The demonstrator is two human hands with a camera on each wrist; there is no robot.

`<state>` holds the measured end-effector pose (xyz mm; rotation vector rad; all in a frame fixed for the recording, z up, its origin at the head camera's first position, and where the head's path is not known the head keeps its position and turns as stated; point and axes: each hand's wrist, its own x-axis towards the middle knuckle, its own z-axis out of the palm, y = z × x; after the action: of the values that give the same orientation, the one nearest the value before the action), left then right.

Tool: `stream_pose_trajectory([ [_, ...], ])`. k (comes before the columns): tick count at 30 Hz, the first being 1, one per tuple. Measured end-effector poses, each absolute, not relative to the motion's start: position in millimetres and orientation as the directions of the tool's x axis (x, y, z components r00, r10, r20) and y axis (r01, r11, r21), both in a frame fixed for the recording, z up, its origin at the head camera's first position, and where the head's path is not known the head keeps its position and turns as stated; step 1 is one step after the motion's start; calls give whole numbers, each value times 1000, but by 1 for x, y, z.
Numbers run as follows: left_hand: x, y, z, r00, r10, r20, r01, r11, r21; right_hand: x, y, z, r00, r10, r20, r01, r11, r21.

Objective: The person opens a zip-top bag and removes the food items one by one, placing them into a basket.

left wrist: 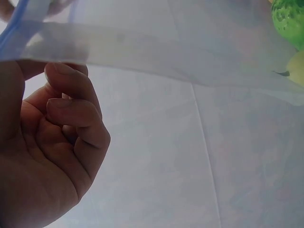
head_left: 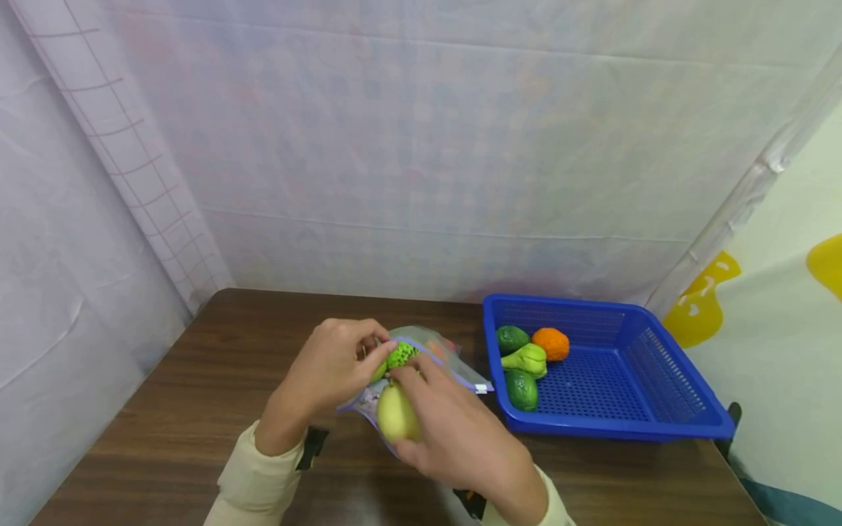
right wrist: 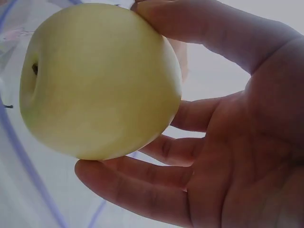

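Observation:
My left hand pinches the rim of a clear zip bag with blue-purple edging; in the left wrist view its other fingers curl below the bag's edge. A pale yellow apple is gripped between the thumb and fingers of my right hand, at the bag's open mouth. Inside the bag are a bright green dimpled fruit and a pale yellow fruit with a stem. Something reddish shows dimly through the plastic. A white slider sits at the bag's right corner.
A blue plastic basket stands on the right of the brown wooden table. Along its left side lie two dark green avocados, a light green wrinkled fruit and an orange mandarin. Pale cloth hangs behind.

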<state>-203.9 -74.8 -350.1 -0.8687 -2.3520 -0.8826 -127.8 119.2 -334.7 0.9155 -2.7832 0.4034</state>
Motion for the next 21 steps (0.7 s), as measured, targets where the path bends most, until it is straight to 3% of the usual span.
stream_pose_trajectory([
  [15,-205,-74,-351,-682,394,616,701,594,396,-108,134,-317,-752,-534,386,-645,716,-266],
  [21,-204,-73,-350,-682,401,611,702,594,393,-104,143,-312,-681,-526,509,-704,662,-258],
])
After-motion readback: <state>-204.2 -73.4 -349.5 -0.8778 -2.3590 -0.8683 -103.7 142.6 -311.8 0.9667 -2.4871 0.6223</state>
